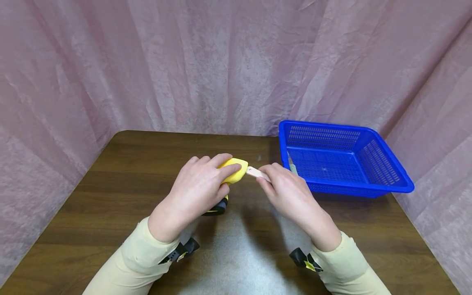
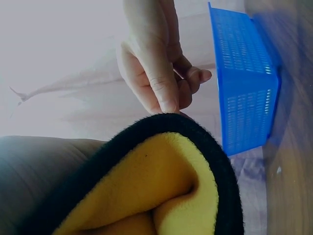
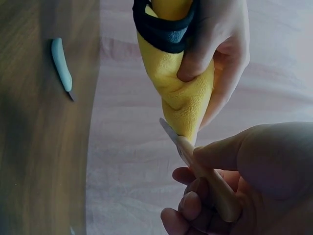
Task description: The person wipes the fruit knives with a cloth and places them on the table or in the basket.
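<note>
My left hand (image 1: 199,182) grips a bunched yellow fleecy cloth (image 1: 237,169) with a dark trimmed edge; its folded opening fills the lower left wrist view. In my right hand (image 1: 285,186) a small knife (image 3: 210,180) with a cream handle is pinched between thumb and fingers. The short blade (image 3: 169,129) overlaps the cloth's narrow end in the right wrist view. Both hands are raised above the table, close together. A second knife (image 3: 61,66), with a pale blue-green handle, lies on the table past the left hand, which hides it in the head view.
A blue perforated basket (image 1: 361,186) stands at the back right of the wooden table (image 1: 121,176). Inside its left side is a knife (image 1: 293,166) with a pale green handle. Pink curtains (image 1: 206,69) hang behind the table and along its sides.
</note>
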`<state>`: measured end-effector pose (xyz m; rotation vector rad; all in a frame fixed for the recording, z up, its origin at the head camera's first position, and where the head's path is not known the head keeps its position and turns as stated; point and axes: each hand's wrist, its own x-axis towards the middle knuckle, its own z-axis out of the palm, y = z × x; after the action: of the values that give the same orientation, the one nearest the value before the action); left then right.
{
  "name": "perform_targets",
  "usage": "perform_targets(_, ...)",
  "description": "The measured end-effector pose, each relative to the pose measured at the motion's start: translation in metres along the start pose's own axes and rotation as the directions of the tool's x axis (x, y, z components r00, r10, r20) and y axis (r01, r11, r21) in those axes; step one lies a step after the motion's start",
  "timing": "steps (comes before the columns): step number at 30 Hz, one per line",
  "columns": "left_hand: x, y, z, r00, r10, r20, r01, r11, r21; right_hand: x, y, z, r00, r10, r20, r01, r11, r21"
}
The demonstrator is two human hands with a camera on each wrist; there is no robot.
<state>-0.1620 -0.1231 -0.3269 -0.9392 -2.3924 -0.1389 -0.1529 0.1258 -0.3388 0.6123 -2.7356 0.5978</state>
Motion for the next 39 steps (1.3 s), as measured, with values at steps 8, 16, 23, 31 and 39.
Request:
perform_targets(8, -0.001, 0.0, -0.001, 1.0, -0.004, 0.001, 0.004, 1.0, 0.01, 0.0, 0.0, 0.002, 1.0, -0.015, -0.013, 0.015, 1.0, -0.001)
perform_targets(16, -0.002, -0.003, -0.002, 0.999, -0.023, 0.023, 0.022, 1.0, 0.008, -0.001, 0.0, 0.002, 0.999, -0.027, -0.027, 0.027, 1.0, -0.009)
perform_targets(23, -0.002, -0.007, -0.004, 0.999, -0.04, 0.033, 0.039, 0.999, 0.001, -0.001, -0.001, 0.0, 1.0, -0.018, -0.02, 0.018, 1.0, -0.01)
perform_targets(31, -0.002, -0.01, -0.005, 0.998, -0.051, 0.03, 0.051, 0.999, -0.004, -0.002, -0.002, -0.002, 1.0, -0.005, -0.012, 0.004, 1.0, -0.005)
perform_targets(39, -0.004, -0.016, -0.006, 0.994, -0.091, 0.064, 0.092, 0.996, -0.009, -0.002, -0.001, -0.003, 1.0, -0.007, -0.014, 0.007, 1.0, -0.003)
